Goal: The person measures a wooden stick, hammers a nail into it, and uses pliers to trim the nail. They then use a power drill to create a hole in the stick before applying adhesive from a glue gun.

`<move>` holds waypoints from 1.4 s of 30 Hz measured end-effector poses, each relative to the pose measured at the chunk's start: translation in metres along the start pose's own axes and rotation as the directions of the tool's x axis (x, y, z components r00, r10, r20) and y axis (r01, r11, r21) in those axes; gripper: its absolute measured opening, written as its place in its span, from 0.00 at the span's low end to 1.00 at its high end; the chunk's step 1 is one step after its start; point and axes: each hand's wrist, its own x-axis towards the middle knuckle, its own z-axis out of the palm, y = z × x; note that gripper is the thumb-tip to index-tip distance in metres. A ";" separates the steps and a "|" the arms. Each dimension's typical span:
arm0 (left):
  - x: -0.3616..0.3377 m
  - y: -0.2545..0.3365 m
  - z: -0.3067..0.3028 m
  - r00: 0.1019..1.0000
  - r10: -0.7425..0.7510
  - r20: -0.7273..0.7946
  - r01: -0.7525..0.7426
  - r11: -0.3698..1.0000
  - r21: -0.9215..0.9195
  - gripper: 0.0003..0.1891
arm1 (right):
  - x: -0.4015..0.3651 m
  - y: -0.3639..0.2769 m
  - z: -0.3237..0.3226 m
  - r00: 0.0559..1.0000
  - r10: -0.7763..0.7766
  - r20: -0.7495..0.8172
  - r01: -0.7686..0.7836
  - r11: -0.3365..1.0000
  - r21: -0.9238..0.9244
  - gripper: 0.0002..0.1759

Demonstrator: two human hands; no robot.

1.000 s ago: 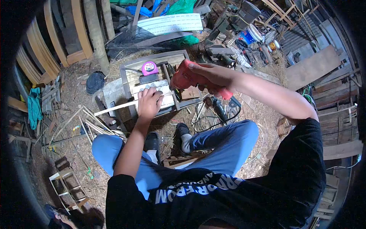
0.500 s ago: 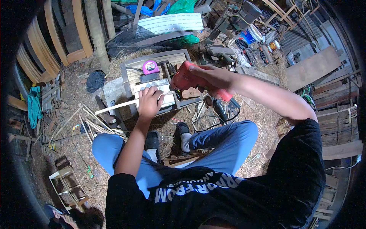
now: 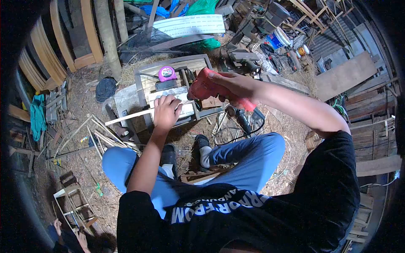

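Note:
A red power drill (image 3: 201, 86) is in the grip of my right hand (image 3: 236, 84), lying nearly level with its nose toward the left. The drill's tip meets the end of a pale wooden piece (image 3: 181, 93) on the low wooden bench (image 3: 196, 64). My left hand (image 3: 166, 110) presses down over this wood, fingers bent around it, and pins a thin wooden strip (image 3: 128, 117) that sticks out to the left. Just beyond my left fingers, a pink tape measure (image 3: 167, 73) stands behind a dark block (image 3: 166, 85).
A corded black power tool (image 3: 243, 122) lies on the ground right of the bench. Loose thin strips (image 3: 101, 133) are scattered at the left. Another person's hands (image 3: 82, 241) show at the bottom left beside a small wooden frame (image 3: 76, 206). Curved wooden frames (image 3: 90, 31) stand at the back left.
My hands and the drill hold almost the same position. At the bottom left, the other person's hands have shifted and are now apart near the small frame.

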 end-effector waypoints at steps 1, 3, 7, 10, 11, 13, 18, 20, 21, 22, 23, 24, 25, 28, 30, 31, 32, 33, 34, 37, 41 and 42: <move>0.000 0.000 0.000 1.000 0.000 0.000 0.000 1.000 0.000 0.10 | -0.001 -0.002 0.000 1.000 0.004 0.013 -0.004 1.000 -0.010 0.39; 0.000 0.001 0.000 1.000 -0.002 0.000 0.002 1.000 0.001 0.10 | 0.000 -0.001 0.002 1.000 -0.026 0.010 0.026 1.000 -0.007 0.39; 0.000 0.001 0.000 1.000 0.000 -0.005 0.000 1.000 0.007 0.10 | -0.006 -0.013 0.005 0.999 0.040 0.032 -0.039 0.998 -0.043 0.40; 0.000 0.000 0.001 1.000 0.000 -0.004 0.000 1.000 0.014 0.10 | -0.004 -0.009 0.004 1.000 0.026 0.010 -0.025 0.999 -0.029 0.41; 0.000 0.000 0.001 1.000 -0.002 0.000 0.002 1.000 0.019 0.10 | 0.001 -0.003 0.003 1.000 0.006 0.004 -0.006 1.000 -0.021 0.40; -0.001 0.000 0.001 1.000 -0.003 0.002 0.003 1.000 0.024 0.11 | 0.012 0.005 0.003 0.999 -0.031 -0.008 0.031 1.000 -0.003 0.39; 0.001 0.001 0.000 1.000 0.006 -0.010 -0.006 1.000 0.024 0.10 | 0.002 -0.002 0.004 1.000 -0.028 -0.014 0.028 1.000 -0.001 0.41; 0.001 0.001 -0.001 1.000 0.018 -0.022 -0.018 1.000 0.025 0.10 | -0.001 -0.006 0.005 1.000 -0.018 -0.001 0.018 1.000 0.001 0.41; 0.001 0.001 -0.001 0.999 0.024 -0.027 -0.024 0.999 0.025 0.09 | -0.001 -0.006 0.004 1.000 -0.005 -0.002 0.005 1.000 0.006 0.41; 0.001 0.001 0.000 0.999 0.024 -0.029 -0.024 0.999 0.026 0.09 | -0.001 -0.006 0.004 1.000 0.007 -0.004 -0.007 1.000 0.011 0.41; 0.001 0.001 0.000 0.999 0.025 -0.032 -0.024 0.999 0.026 0.09 | 0.001 -0.004 0.003 1.000 -0.009 0.007 0.009 1.000 0.005 0.41; 0.001 0.001 0.000 0.999 0.025 -0.035 -0.024 0.999 0.026 0.09 | 0.004 -0.002 0.003 1.000 -0.024 0.019 0.024 1.000 -0.001 0.41; 0.001 0.001 0.000 0.999 0.026 -0.036 -0.025 0.999 0.029 0.09 | 0.006 -0.001 0.002 0.999 -0.039 0.030 0.039 0.999 -0.007 0.40; 0.001 0.000 0.001 0.999 0.026 -0.035 -0.025 0.999 0.035 0.09 | 0.006 0.001 0.005 0.998 -0.051 -0.035 0.049 0.997 -0.051 0.38; 0.000 0.000 0.001 0.999 0.023 -0.028 -0.022 0.999 0.037 0.09 | 0.005 -0.002 0.003 1.000 -0.003 0.002 0.003 0.995 -0.101 0.39; 0.000 0.000 0.002 0.999 0.022 -0.029 -0.021 0.999 0.038 0.09 | 0.005 -0.004 0.002 1.000 0.022 0.019 -0.019 0.992 -0.126 0.40; 0.000 -0.001 0.003 0.999 0.022 -0.029 -0.020 0.999 0.038 0.09 | 0.008 -0.003 0.000 0.999 0.035 0.018 -0.032 0.990 -0.136 0.40; 0.001 -0.001 0.003 0.999 0.021 -0.030 -0.020 0.999 0.039 0.09 | 0.010 -0.003 0.000 0.999 0.048 0.016 -0.045 0.988 -0.145 0.40; 0.001 -0.001 0.003 0.999 0.019 -0.029 -0.018 0.999 0.035 0.09 | 0.012 -0.003 0.000 0.998 0.061 0.015 -0.058 0.986 -0.155 0.41; 0.002 0.001 0.000 1.000 0.010 -0.026 -0.010 1.000 0.021 0.09 | 0.002 -0.011 0.000 0.997 0.073 0.022 -0.070 0.991 -0.117 0.41; 0.003 0.002 -0.003 1.000 0.008 -0.026 -0.008 1.000 -0.004 0.10 | 0.014 0.001 -0.003 0.996 0.081 0.022 -0.080 0.995 -0.056 0.40; 0.003 0.001 -0.002 1.000 0.011 -0.027 -0.011 1.000 -0.012 0.10 | 0.013 -0.001 0.000 0.997 0.073 0.003 -0.072 0.996 -0.057 0.40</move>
